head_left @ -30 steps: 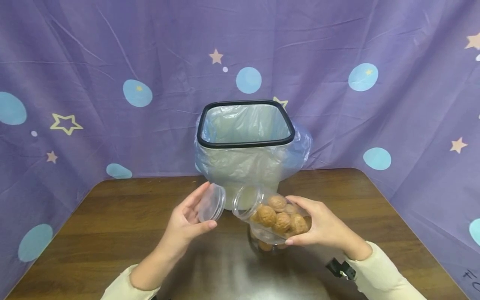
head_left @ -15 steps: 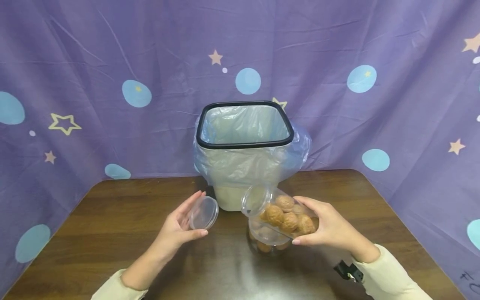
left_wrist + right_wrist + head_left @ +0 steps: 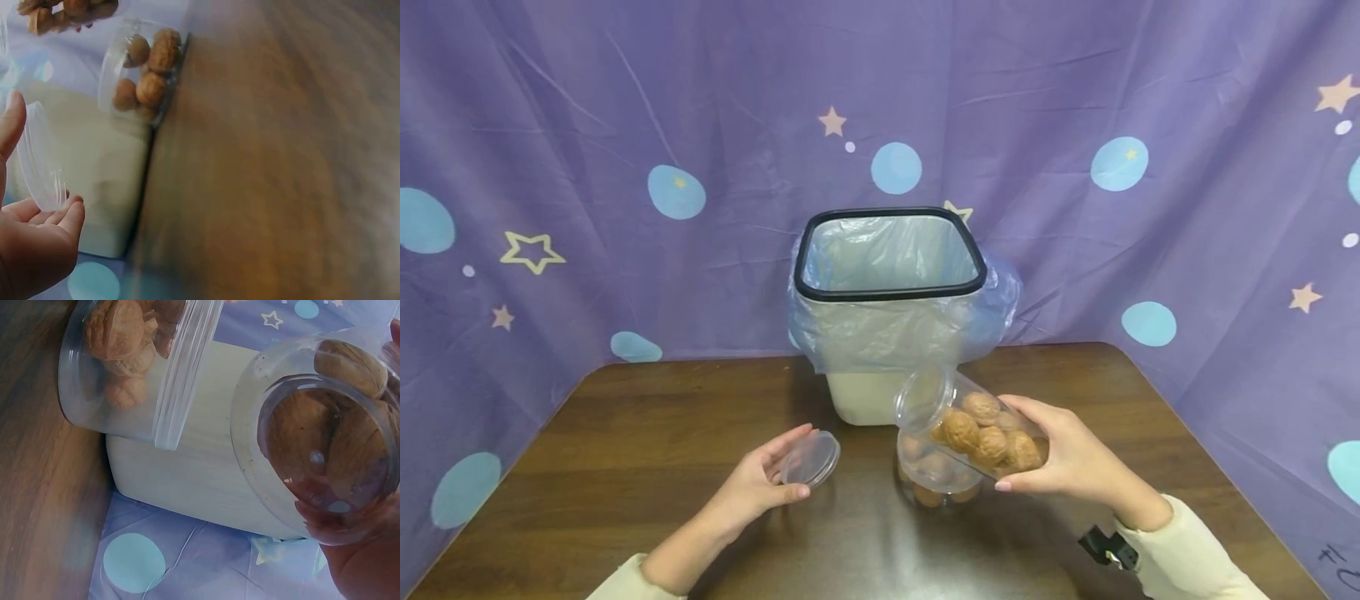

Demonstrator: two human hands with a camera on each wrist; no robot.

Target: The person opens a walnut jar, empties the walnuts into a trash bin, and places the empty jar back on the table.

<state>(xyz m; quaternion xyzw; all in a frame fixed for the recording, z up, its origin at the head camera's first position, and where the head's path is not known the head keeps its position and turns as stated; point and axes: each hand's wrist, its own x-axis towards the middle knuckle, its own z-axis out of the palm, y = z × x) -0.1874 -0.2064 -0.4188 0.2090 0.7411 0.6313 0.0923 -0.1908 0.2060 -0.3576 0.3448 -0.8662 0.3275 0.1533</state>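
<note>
In the head view, my left hand (image 3: 748,487) holds a clear round lid (image 3: 812,460) by its edge, between thumb and fingers. The left wrist view shows that lid (image 3: 41,156) tilted up on its side. My right hand (image 3: 1075,462) grips a clear plastic jar (image 3: 988,429) of walnuts around its base end. This jar is uncovered and tipped, its mouth pointing up and left. Below it, a second clear jar (image 3: 936,477) with walnuts stands upright on the table, a lid on top; the right wrist view shows this jar (image 3: 125,369) closely.
Behind the jars stands a pale bin (image 3: 865,402) with a black rim (image 3: 891,295) and a bluish plastic liner (image 3: 1000,287). The brown wooden table (image 3: 647,417) ends at a purple curtain (image 3: 737,100) at the back. A small black device (image 3: 1107,548) sits by my right sleeve.
My left hand has lowered the lid toward the table and away from the tipped jar's mouth. My right hand has shifted the walnut jar slightly right and down, so more of the standing jar shows.
</note>
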